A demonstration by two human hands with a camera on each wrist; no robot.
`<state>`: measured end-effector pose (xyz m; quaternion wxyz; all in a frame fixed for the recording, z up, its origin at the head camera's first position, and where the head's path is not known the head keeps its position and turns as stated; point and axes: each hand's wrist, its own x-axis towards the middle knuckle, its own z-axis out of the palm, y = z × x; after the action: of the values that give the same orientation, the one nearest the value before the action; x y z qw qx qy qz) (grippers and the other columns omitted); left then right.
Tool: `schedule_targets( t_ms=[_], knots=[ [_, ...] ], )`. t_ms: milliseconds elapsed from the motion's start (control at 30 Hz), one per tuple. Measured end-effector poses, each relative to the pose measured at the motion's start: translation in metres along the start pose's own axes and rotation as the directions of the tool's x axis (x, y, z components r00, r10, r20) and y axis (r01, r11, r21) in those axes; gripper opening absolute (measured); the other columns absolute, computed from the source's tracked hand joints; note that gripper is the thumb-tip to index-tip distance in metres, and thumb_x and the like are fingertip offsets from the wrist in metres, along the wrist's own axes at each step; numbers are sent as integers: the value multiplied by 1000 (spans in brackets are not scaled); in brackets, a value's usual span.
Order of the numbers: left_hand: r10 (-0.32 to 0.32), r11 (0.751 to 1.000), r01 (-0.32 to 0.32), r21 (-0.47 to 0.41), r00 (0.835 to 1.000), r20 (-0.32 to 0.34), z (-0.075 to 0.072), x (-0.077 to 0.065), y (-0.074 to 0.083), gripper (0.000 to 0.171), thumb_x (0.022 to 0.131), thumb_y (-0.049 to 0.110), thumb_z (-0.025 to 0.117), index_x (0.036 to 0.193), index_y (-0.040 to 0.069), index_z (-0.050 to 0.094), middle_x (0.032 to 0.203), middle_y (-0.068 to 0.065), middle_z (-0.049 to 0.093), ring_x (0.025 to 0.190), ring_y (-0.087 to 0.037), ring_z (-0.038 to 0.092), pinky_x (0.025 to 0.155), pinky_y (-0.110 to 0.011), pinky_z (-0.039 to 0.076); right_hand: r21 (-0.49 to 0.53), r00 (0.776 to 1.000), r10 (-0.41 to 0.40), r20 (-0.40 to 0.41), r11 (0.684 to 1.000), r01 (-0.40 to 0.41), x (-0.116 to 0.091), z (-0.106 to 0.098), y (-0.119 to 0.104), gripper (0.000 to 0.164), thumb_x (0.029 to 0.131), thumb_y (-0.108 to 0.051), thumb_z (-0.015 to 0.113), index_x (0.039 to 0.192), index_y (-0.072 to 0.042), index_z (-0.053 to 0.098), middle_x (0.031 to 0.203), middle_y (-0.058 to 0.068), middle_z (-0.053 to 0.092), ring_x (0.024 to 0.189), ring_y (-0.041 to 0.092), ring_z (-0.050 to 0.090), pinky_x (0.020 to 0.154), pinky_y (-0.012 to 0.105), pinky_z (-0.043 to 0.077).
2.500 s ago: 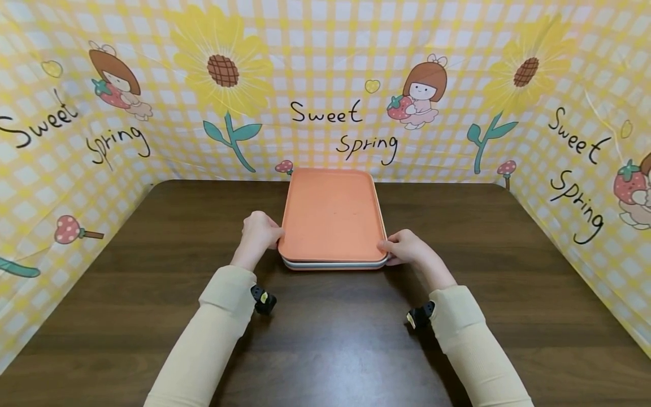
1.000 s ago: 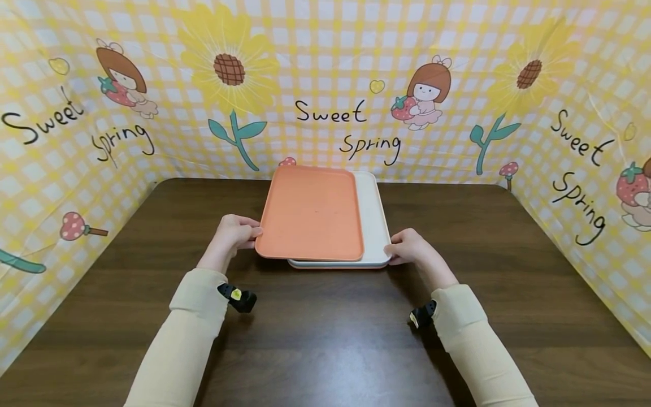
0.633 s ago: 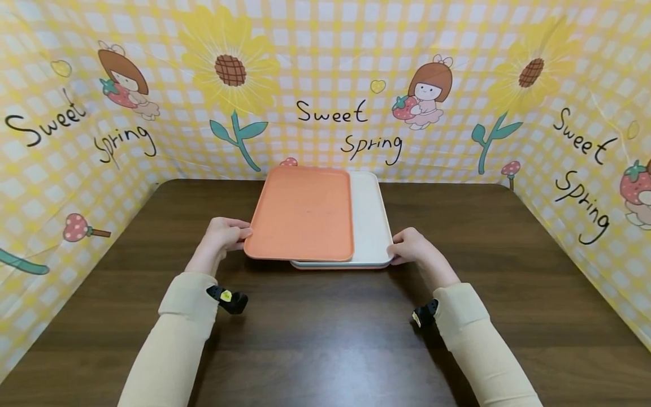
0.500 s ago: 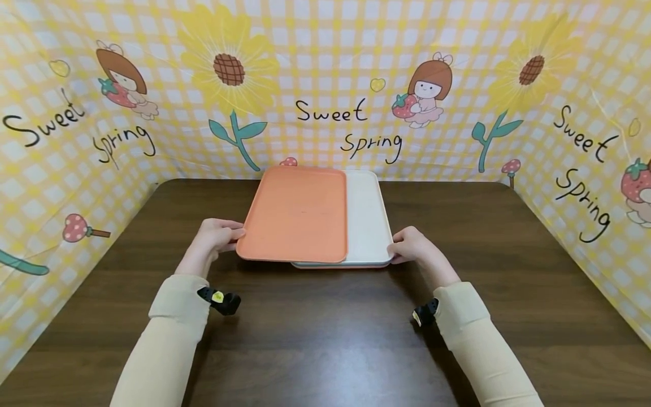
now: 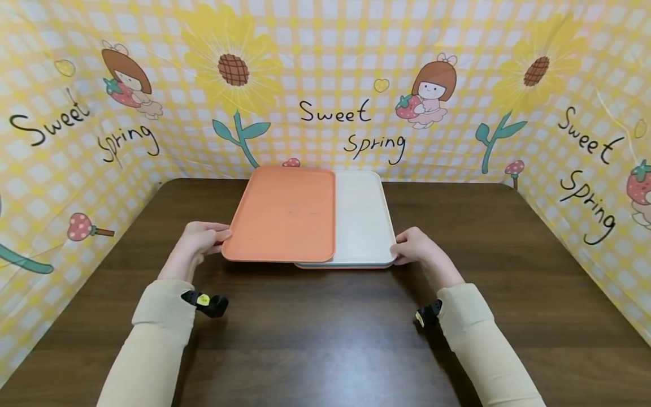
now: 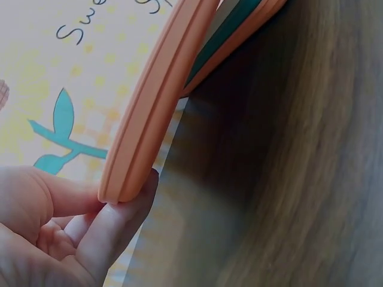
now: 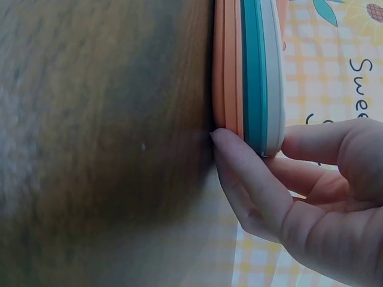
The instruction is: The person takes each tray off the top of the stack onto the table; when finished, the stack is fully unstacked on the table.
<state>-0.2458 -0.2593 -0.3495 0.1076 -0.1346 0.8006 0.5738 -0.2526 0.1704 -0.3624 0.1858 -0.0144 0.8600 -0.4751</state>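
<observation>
In the head view, we see the white tray (image 5: 363, 215) on the brown table (image 5: 325, 339), with the yellow checked cloth (image 5: 325, 51) rising behind it. The upper orange tray (image 5: 280, 215) covers the left part of the white tray and juts out well past its left side. Our left hand (image 5: 198, 240), left of the white tray, pinches the upper orange tray near its near left corner. Our right hand (image 5: 414, 246) grips the white tray's near right corner. Our pale sleeves (image 5: 157, 333) are nearer to us than the white tray, each with a black wrist camera (image 5: 205, 303) by its cuff.

In the right wrist view, the teal tray (image 7: 254, 78) lies directly under the white tray, and the lower orange tray (image 7: 228, 78) under that. Our thumb is at the white tray's rim and our fingertips reach the lower orange edge, pinching the stacked corner between them.

In the left wrist view, thumb and fingers pinch the upper orange tray's corner, apart from the stack under the white tray. The table is blurred there, so the gap beneath is hard to judge.
</observation>
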Motion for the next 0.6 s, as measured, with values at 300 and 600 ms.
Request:
schedule_targets(
  t_ms=[300,600],
  knots=[
    [-22,1000,22,-6,1000,6,-27,-5,-11,56,95,17,53,142,-7,34,69,23,57,65,7,61,67,-16,54,48,998,-44,45,998,42,14,-4,16,8,76,1,57,75,7,63,64,4,59,58,10,58,64,31,58],
    [-35,999,35,-17,999,7,-68,-7,-25,63,94,19,54,144,-9,26,69,24,60,66,5,63,67,-18,54,-1,1000,-1,13,1000,1,1,-1,1,12,80,5,52,82,14,60,63,1,57,58,7,56,65,28,57]
  ],
)
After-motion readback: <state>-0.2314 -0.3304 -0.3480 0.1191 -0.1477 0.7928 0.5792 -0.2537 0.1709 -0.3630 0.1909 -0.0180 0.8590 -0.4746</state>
